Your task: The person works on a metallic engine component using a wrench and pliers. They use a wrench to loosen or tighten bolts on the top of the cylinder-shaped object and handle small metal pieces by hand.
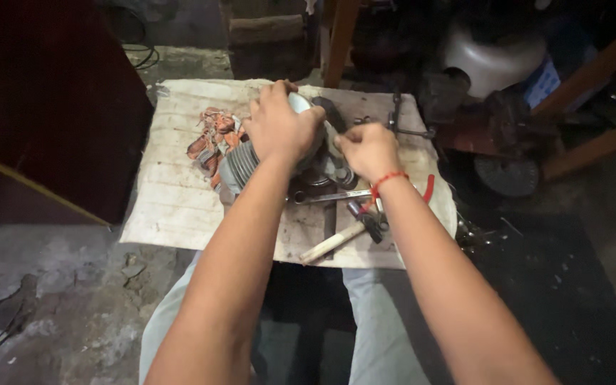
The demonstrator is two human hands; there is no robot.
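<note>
Pale trouser knees sit nearest the camera in the head view, with both bare forearms running up from them toward a worn, stained board (172, 192) that serves as the worktop on the workshop floor.

On that worktop, near its middle, rests a finned metal engine cylinder (240, 165), grey and dull, its cooling fins facing left and its darker, oily body spreading to the right beneath the hands. Left hand (279, 127) lies over the top of the cylinder, its grip closed around the upper part, fingers curled over the far edge. Right hand (369, 150) sits just to the right, touching the same part, its grip pinched shut on a slim pale tool or strip whose tip points toward the cylinder top; what it is exactly I cannot tell. A red thread circles the right wrist.

Judging from this, the work goes best if the left hand keeps the cylinder pressed firmly down so it cannot rock on its fins, while the right works with small, controlled strokes, kept shallow against the metal face so nothing gouges or slips.

A crumpled orange rag (212, 139) lies against the cylinder's left side. Nearer, a wooden-handled hammer (340, 239) rests on the board's near edge, a steel wrench (329, 196) just beyond it, and red-handled pliers (428, 189) to the right. Dark machine parts crowd the far right.
</note>
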